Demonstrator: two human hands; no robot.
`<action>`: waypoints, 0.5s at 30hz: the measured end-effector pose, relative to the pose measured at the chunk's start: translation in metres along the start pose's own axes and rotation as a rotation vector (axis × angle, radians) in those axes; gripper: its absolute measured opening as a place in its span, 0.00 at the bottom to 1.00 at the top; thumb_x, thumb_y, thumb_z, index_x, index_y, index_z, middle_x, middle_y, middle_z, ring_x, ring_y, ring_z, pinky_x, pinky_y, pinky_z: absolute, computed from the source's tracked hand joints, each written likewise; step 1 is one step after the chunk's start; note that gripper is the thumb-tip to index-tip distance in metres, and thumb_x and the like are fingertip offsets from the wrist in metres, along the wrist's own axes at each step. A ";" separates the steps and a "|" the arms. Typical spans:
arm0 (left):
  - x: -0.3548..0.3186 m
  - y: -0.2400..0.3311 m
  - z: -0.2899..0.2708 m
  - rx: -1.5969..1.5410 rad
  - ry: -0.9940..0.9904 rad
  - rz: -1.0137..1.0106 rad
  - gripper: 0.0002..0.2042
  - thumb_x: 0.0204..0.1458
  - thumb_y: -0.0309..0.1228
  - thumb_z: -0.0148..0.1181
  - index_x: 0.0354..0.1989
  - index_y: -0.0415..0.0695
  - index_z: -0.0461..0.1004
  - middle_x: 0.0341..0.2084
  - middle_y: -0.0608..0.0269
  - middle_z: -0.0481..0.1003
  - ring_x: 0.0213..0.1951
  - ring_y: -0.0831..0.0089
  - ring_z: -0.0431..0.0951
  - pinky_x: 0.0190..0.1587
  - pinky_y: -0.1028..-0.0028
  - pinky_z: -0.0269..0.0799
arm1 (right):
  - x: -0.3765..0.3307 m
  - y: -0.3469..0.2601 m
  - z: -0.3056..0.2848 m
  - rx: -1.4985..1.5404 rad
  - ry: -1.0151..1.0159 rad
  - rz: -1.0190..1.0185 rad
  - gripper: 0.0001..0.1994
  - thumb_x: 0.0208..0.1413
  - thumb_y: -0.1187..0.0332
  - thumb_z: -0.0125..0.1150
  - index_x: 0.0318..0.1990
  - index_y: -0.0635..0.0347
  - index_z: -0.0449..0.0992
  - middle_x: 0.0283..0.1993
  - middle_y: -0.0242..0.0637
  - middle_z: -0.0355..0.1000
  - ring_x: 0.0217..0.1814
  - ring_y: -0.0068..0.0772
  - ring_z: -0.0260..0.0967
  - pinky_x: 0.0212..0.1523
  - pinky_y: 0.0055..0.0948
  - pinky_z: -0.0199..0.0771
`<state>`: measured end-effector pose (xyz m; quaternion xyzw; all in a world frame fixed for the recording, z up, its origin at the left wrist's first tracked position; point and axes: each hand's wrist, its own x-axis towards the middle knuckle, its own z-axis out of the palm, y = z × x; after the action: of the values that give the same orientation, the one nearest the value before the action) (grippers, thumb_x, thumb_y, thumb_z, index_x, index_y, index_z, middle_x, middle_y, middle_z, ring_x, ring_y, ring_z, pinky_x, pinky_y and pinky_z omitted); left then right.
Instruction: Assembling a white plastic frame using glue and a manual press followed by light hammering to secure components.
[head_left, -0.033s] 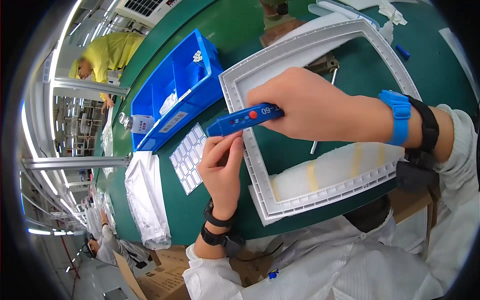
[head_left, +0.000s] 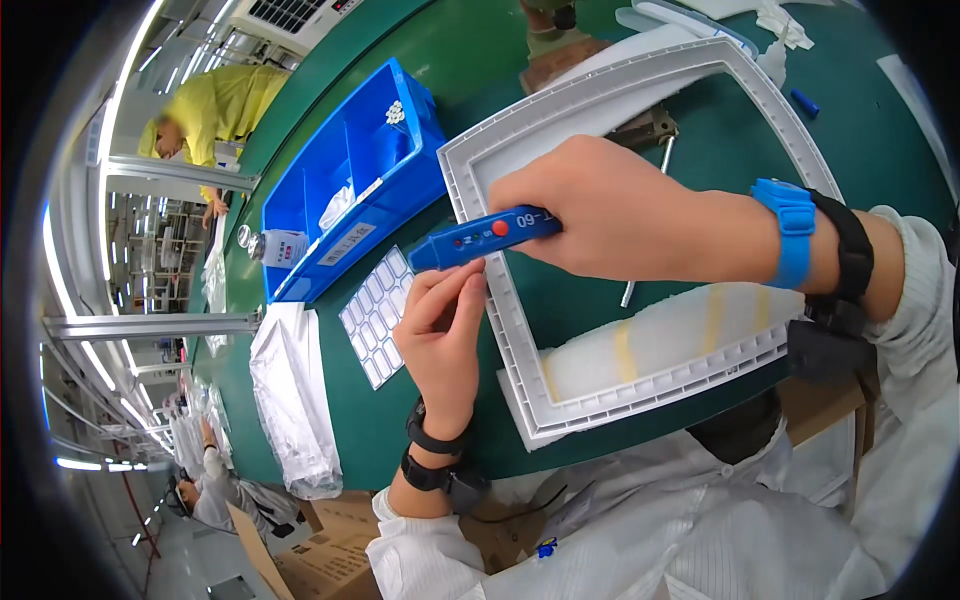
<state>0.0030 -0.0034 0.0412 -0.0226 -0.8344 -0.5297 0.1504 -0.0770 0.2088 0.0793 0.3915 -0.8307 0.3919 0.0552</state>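
Note:
My right hand [head_left: 610, 210] is wrapped round a blue pen-shaped tester [head_left: 470, 240] with a red spot on its side. Its tapered end points left, just above the fingertips of my left hand [head_left: 440, 330]. The thumb and forefinger of that hand are pinched together; whatever they hold is too small or hidden to make out. Both hands are over the left side of a white plastic frame [head_left: 512, 345], which lies on the green table [head_left: 440, 480]. Inside the frame's near side is white foam sheet [head_left: 660, 345] with yellowish strips.
Left of the frame stand a divided blue bin [head_left: 415, 170] with small white parts, a label sheet [head_left: 377, 318] and a white plastic bag [head_left: 292, 400]. A metal rod [head_left: 628, 294] shows within the frame. A blue cap [head_left: 805, 103] lies far right. A person in yellow [head_left: 235, 110] bends over at far left.
My right hand and the tester have shifted very slightly to the left. My left hand is almost unmoved, still pinched under the tester's end.

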 end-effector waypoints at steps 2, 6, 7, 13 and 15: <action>0.002 0.001 -0.003 -0.101 -0.023 -0.029 0.04 0.55 0.19 0.63 0.37 0.34 0.81 0.36 0.64 0.76 0.34 0.80 0.75 0.36 0.82 0.68 | 0.004 -0.002 0.006 0.110 -0.012 0.065 0.08 0.49 0.68 0.65 0.34 0.63 0.79 0.28 0.51 0.75 0.34 0.57 0.73 0.38 0.46 0.72; 0.004 -0.005 -0.009 -0.174 -0.115 -0.063 0.06 0.57 0.19 0.61 0.41 0.36 0.80 0.36 0.66 0.77 0.35 0.82 0.75 0.38 0.82 0.69 | 0.005 -0.004 0.017 0.224 -0.062 0.125 0.08 0.51 0.69 0.66 0.34 0.66 0.78 0.23 0.47 0.72 0.23 0.47 0.69 0.28 0.36 0.68; 0.005 -0.006 -0.010 -0.209 -0.148 -0.079 0.06 0.57 0.20 0.61 0.42 0.37 0.80 0.36 0.66 0.78 0.35 0.82 0.74 0.38 0.82 0.69 | 0.005 -0.004 0.019 0.222 -0.073 0.134 0.09 0.52 0.69 0.66 0.35 0.66 0.79 0.23 0.47 0.72 0.23 0.45 0.68 0.29 0.36 0.68; 0.011 -0.008 -0.013 -0.420 -0.231 -0.219 0.06 0.60 0.24 0.59 0.43 0.38 0.79 0.34 0.68 0.79 0.33 0.83 0.73 0.39 0.82 0.68 | 0.008 -0.014 0.023 0.236 -0.113 0.222 0.11 0.49 0.66 0.65 0.33 0.66 0.81 0.28 0.53 0.74 0.33 0.56 0.73 0.38 0.44 0.72; 0.012 -0.012 -0.014 -0.485 -0.261 -0.256 0.07 0.60 0.25 0.59 0.43 0.38 0.78 0.35 0.67 0.79 0.33 0.82 0.73 0.40 0.80 0.69 | 0.008 -0.016 0.025 0.213 -0.084 0.196 0.11 0.49 0.66 0.65 0.33 0.65 0.81 0.28 0.52 0.74 0.33 0.56 0.72 0.37 0.44 0.71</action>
<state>-0.0073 -0.0224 0.0396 -0.0207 -0.6918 -0.7209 -0.0358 -0.0659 0.1805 0.0747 0.3283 -0.8203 0.4645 -0.0598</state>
